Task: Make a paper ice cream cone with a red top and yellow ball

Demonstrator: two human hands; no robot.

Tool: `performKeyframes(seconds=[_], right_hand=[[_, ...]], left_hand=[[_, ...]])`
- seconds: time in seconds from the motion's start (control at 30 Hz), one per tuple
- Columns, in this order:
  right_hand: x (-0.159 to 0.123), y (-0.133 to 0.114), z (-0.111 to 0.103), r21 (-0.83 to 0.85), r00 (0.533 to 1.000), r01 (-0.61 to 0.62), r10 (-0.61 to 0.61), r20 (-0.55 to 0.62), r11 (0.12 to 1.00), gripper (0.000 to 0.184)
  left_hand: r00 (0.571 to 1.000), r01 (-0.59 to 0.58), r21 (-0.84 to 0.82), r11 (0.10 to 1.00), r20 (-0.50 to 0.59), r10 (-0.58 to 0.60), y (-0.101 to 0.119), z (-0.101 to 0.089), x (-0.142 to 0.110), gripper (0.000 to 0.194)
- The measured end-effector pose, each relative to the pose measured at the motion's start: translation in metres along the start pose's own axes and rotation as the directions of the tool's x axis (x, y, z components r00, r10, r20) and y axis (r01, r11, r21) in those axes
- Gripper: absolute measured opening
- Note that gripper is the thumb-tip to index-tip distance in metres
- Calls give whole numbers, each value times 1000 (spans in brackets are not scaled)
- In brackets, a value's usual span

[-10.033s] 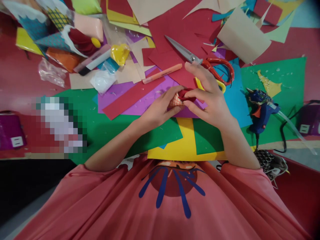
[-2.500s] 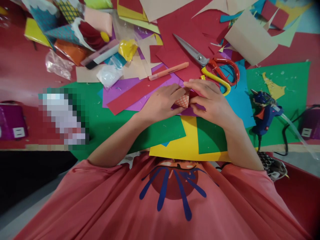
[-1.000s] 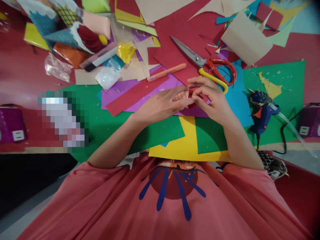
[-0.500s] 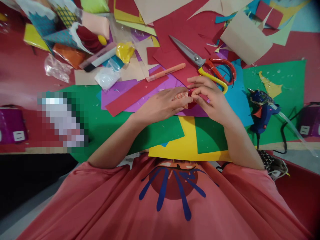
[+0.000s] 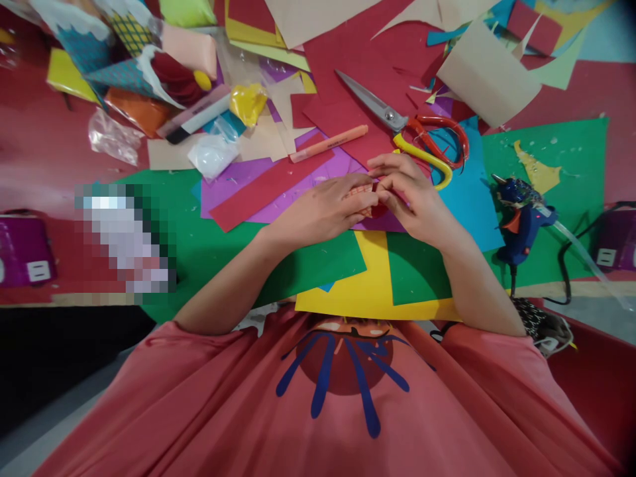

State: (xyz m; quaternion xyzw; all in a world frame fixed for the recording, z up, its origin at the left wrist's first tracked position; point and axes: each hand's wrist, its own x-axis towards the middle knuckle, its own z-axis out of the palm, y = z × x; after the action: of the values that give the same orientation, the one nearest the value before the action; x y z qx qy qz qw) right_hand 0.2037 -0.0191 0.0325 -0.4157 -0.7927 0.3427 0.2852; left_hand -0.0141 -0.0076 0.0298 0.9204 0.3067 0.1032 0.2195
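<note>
My left hand is closed around a small paper cone with an orange grid pattern; the fingers cover most of it. My right hand pinches at a dark red piece at the cone's right end. How the two parts join is hidden by my fingertips. Below both hands lie purple foam sheets and green ones. Just beyond them rest an orange marker and large scissors with red and yellow handles, blades apart.
At right, a blue glue gun with a clear glue stick and black cord lies on green foam. Decorated blue cones and bagged clay crowd the upper left. A beige curled sheet stands at the upper right. A pixelated patch covers something at left.
Both hands stay in nearly the same place. My right hand has shifted slightly left, its fingers still at the red end of the cone.
</note>
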Motion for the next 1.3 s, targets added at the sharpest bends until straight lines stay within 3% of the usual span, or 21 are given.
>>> performKeyframes(seconds=[0.37,0.53,0.73,0.93,1.03,1.17,1.3], right_hand=[[0,4,2,33,995,3,1,-105,999,21],[-1,4,2,31,989,-8,13,-145,999,20],[-3,5,2,-130,983,93,-111,-143,987,7],[-2,5,0,-299,959,209,-256,-126,931,8],[-3,4,0,-287,965,156,-208,-160,945,3],[-3,2,1,-194,972,63,-104,-210,979,3],[-3,2,4,-164,961,65,-107,-256,984,5]], left_hand=[[1000,7,33,999,22,-8,3,-1,2,25],[1000,5,37,999,-24,-4,1,3,0,22],[995,58,-15,998,-78,-59,-4,5,-3,30],[992,58,-25,998,-109,-60,-5,6,-4,30],[992,39,-47,998,-121,-44,-8,10,-5,31],[975,-21,-134,991,-223,-9,-15,16,-8,42],[959,-14,-140,990,-281,-26,-17,19,-9,51]])
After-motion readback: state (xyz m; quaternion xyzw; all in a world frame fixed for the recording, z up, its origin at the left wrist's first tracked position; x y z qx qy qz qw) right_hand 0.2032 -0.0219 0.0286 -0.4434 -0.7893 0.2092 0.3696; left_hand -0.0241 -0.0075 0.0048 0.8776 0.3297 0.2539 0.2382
